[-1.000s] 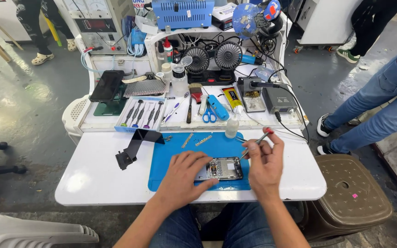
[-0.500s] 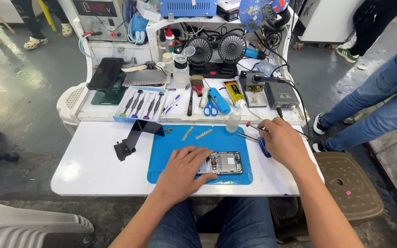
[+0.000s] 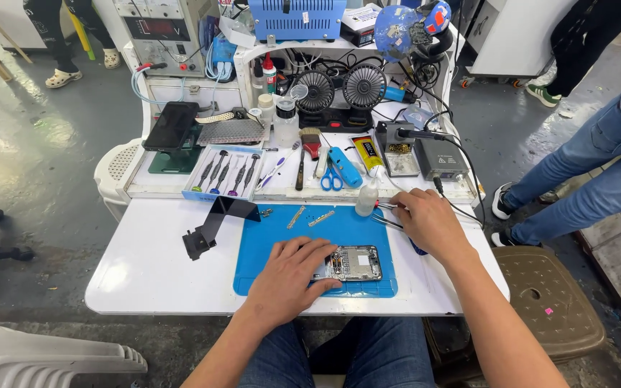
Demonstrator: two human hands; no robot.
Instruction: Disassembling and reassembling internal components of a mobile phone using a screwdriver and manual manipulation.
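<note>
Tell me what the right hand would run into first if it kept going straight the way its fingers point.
The right hand points left and slightly away, holding tweezers. First in that line looks to be the small white squeeze bottle, standing just past the fingertips at the blue mat's far edge. Depth is hard to judge.

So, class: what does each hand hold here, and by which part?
The left hand presses flat on the left end of the opened phone, steadying rather than gripping it. The right hand grips thin metal tweezers by their rear end.
</note>
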